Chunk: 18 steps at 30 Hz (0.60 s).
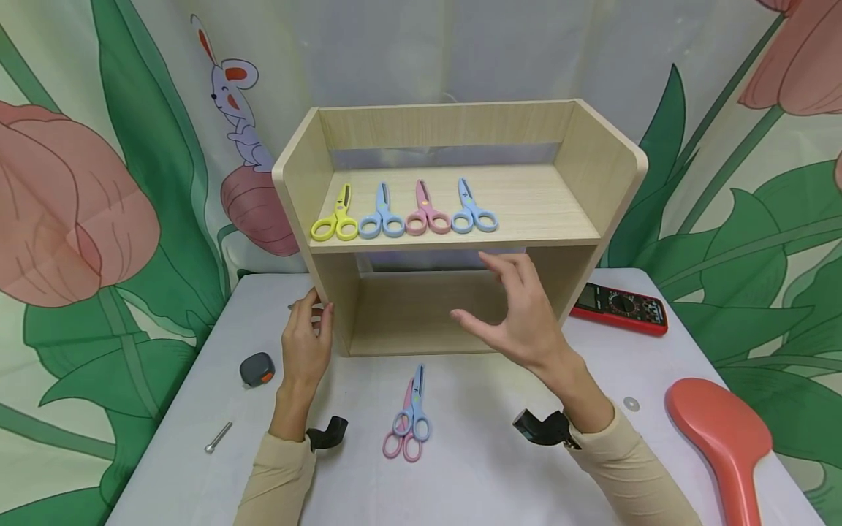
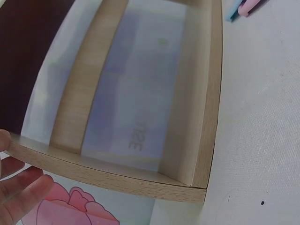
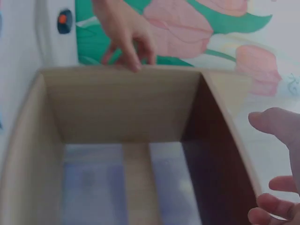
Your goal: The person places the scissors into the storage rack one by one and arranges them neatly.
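A pale wooden two-level desktop shelf (image 1: 454,208) stands on the white table. My left hand (image 1: 308,340) is at its left side panel; the thumb touches the front edge and loosely bent fingers lie along the outer face. In the left wrist view, that hand (image 2: 21,192) shows beside the panel edge (image 2: 108,180). My right hand (image 1: 526,314) hovers before the lower compartment, thumb and fingers spread, holding nothing. Yellow scissors (image 1: 340,215), pink scissors (image 1: 425,210) and two blue scissors (image 1: 468,207) stand in a row on the upper level.
Before the shelf, blue scissors (image 1: 414,405) lie across pink scissors (image 1: 392,444). A tape measure (image 1: 256,370) and a bolt (image 1: 218,437) are at left. At right lie a red multimeter (image 1: 620,308), a washer (image 1: 631,404) and a large red spoon-shaped item (image 1: 720,431).
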Tool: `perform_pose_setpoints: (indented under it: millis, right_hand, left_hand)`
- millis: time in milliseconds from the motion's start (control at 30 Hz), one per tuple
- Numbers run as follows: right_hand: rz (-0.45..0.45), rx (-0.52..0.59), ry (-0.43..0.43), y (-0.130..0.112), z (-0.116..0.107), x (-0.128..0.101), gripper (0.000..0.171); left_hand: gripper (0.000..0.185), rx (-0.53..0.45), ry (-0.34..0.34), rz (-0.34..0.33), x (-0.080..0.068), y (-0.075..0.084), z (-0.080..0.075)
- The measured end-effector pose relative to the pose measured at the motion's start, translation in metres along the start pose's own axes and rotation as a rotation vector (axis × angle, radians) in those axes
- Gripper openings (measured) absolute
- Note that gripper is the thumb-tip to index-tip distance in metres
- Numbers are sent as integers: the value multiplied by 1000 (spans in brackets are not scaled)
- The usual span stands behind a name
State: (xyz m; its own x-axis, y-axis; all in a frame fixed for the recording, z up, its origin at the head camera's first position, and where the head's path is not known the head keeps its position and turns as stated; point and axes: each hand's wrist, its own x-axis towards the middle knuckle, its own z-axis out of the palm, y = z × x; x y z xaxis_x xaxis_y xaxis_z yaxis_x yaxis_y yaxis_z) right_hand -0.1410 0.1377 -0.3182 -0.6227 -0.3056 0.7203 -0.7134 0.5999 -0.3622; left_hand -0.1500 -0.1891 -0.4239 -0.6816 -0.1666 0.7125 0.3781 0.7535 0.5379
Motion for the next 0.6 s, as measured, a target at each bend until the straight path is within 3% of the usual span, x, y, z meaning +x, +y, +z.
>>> perform_pose_setpoints:
  millis: [133,600]
  right_hand:
    - [44,14,-55,-2,15,-20,87]
    - [337,55,-358,-8,75,-84,88]
  left_hand:
    - [38,-4,4,-1,0,-1,0]
    - [38,9,-3,-6,0,-2,1]
